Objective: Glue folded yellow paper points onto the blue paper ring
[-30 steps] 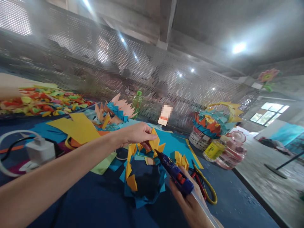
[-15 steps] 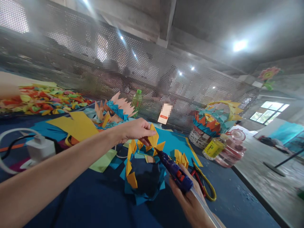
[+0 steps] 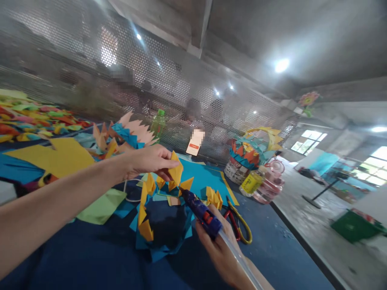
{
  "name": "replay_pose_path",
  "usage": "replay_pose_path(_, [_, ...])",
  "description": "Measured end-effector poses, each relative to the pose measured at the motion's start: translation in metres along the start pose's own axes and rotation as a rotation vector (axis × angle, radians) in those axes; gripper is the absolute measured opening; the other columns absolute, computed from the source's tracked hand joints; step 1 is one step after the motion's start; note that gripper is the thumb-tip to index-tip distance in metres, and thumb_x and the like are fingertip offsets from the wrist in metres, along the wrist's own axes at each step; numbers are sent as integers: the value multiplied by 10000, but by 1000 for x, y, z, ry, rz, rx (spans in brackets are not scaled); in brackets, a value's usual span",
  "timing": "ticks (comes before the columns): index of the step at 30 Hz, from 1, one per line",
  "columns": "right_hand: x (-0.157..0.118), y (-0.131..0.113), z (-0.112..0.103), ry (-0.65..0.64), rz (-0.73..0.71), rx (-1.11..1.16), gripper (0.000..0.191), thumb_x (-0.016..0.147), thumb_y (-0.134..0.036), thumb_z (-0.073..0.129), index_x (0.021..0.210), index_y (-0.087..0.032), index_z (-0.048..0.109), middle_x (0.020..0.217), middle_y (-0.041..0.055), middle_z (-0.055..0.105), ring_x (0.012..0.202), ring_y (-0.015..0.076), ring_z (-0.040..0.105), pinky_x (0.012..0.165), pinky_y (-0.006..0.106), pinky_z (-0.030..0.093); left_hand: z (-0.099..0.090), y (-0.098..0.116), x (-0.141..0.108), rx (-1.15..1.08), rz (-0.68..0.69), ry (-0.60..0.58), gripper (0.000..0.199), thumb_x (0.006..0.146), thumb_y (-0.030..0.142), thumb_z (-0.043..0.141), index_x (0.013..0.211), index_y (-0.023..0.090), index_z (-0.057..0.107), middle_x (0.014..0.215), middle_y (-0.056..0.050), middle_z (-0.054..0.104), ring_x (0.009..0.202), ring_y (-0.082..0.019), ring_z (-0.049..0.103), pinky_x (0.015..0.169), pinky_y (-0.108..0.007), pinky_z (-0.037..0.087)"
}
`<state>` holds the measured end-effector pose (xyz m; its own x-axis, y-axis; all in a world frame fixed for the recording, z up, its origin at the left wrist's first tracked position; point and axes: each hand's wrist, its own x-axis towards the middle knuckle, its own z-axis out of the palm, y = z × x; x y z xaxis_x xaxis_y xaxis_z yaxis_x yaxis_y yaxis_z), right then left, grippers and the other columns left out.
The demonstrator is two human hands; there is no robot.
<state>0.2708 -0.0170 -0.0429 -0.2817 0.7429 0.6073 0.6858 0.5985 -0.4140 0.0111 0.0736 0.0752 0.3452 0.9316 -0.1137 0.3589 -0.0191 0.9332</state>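
Observation:
Between the thumb and fingers of my left hand is a yellow folded paper piece, held upright. My right hand is wrapped round a dark blue glue gun, with a clear glue stick sticking out of its back. The gun's tip points at the base of the yellow piece; whether they touch I cannot tell. Below them, a ring of blue and yellow folded paper stands on the dark blue table. Right of the ring sit more yellow folded pieces and scissors with red and yellow handles.
Blue paper sheets lie behind the ring. A pink folded-paper piece, a green-capped bottle and a phone stand farther back. At right are a paper basket, a yellow-labelled bottle and a pink bottle.
The view has turned to the right, so everything sits farther left. Both hands keep their holds on the yellow piece and the glue gun, with little change between them.

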Motion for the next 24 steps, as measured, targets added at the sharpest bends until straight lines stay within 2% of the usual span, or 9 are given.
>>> replay_pose_path(6, [9,-6,-9,-39,34,70,190,966,-388,501,1053,-268,620,902,17,689,793,194,682,702,255,550,0,2,-4,-18,30,-20,273,664,426,761,630,189,630,728,-46,763,767,-207,735,761,-298,547])
replay_pose_path(9, [12,3,-26,-60,13,24,187,958,-365,518,1090,-252,587,991,38,673,862,194,675,757,261,535,0,2,-4,-14,27,-41,261,671,414,767,623,191,640,704,-53,758,777,-220,738,772,-317,549])
replay_pose_path(12, [-1,37,-57,-26,57,-128,214,948,-383,524,1093,-231,566,1040,63,636,881,204,651,762,291,518,1,0,-3,-17,45,-73,264,657,413,785,605,197,642,683,-52,754,806,-232,742,785,-323,549])
replay_pose_path(14, [-18,72,-87,-24,116,-237,235,920,-408,551,1077,-234,568,1004,60,618,795,194,635,692,293,509,1,-2,-2,-20,67,-93,264,659,421,785,604,197,655,698,-55,760,823,-234,741,785,-318,550])
replay_pose_path(15, [-27,92,-103,-37,140,-270,257,893,-399,567,1086,-230,574,1014,68,621,808,202,642,706,305,514,2,-2,-2,-19,78,-103,263,667,428,777,608,197,666,707,-58,762,828,-234,741,780,-315,551])
replay_pose_path(17, [-46,129,-134,-91,214,-342,310,772,-419,652,1015,-230,617,976,73,644,804,227,664,714,330,530,4,-3,-2,-13,94,-119,257,685,436,763,626,197,690,719,-62,765,826,-233,739,769,-310,552])
replay_pose_path(19, [-62,158,-160,-39,347,-398,373,686,-502,682,939,-229,658,933,81,664,799,259,677,721,370,540,6,-2,-2,-2,96,-127,259,694,440,757,641,192,706,720,-66,764,810,-232,737,760,-308,551])
replay_pose_path(21, [-76,176,-179,-21,414,-424,414,632,-549,693,884,-222,677,869,87,675,786,279,679,724,398,546,9,0,-3,8,90,-133,263,717,439,744,674,180,724,730,-67,764,795,-223,732,758,-300,543])
replay_pose_path(24, [-91,188,-192,-19,465,-430,423,620,-573,680,856,-221,690,821,82,691,785,278,680,735,400,555,13,4,-6,37,89,-134,266,806,401,676,764,149,748,761,-56,768,754,-181,711,757,-277,520])
